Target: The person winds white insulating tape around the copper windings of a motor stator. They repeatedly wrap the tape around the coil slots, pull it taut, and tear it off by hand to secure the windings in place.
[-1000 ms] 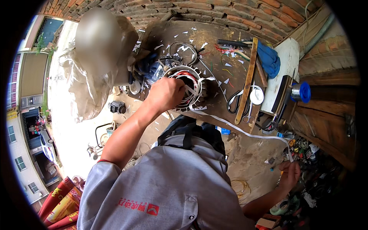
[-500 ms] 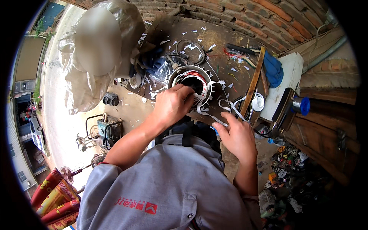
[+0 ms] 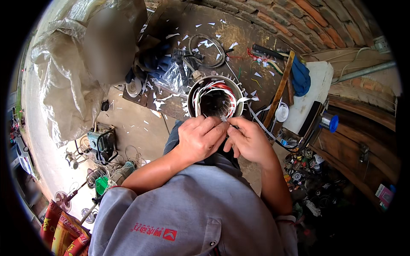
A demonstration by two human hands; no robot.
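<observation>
Grey metal, round and open in the middle, at the centre of the frame: that's the short cylindrical motor stator [image 3: 191,99], with red and white windings [image 3: 228,88] packed around its inner wall. It sits at the near edge of the dark brown wooden tabletop [image 3: 243,36], and both bare hands are right at its lower rim! The left hand [image 3: 201,137] has its fingers bunched, the tips closed on a small white tape end [image 3: 224,118]. Tight against it comes the right hand [image 3: 251,143], forefinger and thumb close together, lower fingers curled; whether they pinch that end too, I can't tell.

Off to the right of the ring, a narrow flat white strip [image 3: 260,123] slants down toward the round white plastic spool [image 3: 282,112]. Just above, a long yellowish wooden slat [image 3: 279,91] leans past a crumpled blue cloth [image 3: 301,79], and at the right of the frame, a bright blue reel of silvery wire [image 3: 329,122].

Up top, white triangular paper scraps [image 3: 207,43] lie scattered around a looped dark grey cable [image 3: 190,45]. Left of the ring, a crinkled clear plastic bag [image 3: 176,76]; upper left, big folds of translucent plastic sheeting [image 3: 64,85]; and lower left, a greenish machine in a black tubular frame [image 3: 100,140] on the ground!
</observation>
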